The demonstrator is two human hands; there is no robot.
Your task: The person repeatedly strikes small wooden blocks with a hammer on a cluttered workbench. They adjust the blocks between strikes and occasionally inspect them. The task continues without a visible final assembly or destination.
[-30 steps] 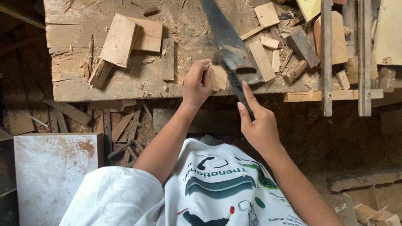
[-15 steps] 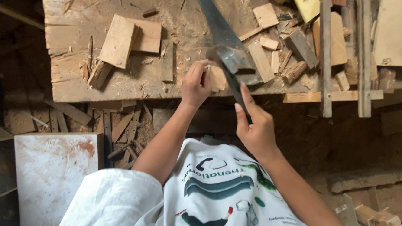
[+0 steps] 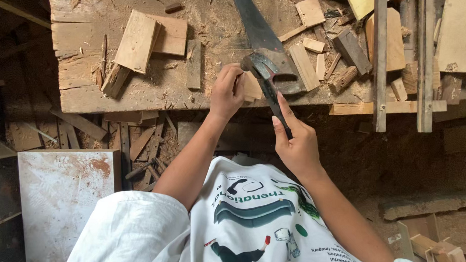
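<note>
My left hand point(image 3: 226, 92) pinches a small pale wood block point(image 3: 253, 87) at the near edge of a rough wooden workbench point(image 3: 87, 46). A dark-handled hammer point(image 3: 268, 87) is gripped in my right hand point(image 3: 296, 142), with its metal head raised just above the block. A handsaw point(image 3: 256, 27) lies on the bench behind them, and its worn handle sits right beside the hammer head.
Flat wood offcuts point(image 3: 141, 40) lie on the bench at left, and several scraps and long slats point(image 3: 380, 53) crowd the right. A stained white board point(image 3: 62, 196) leans below at left. Wood strips point(image 3: 140, 141) litter the floor under the bench.
My right hand dipped slightly and came back up with the hammer, whose head now sits nearer the block. My left hand has stayed on the block.
</note>
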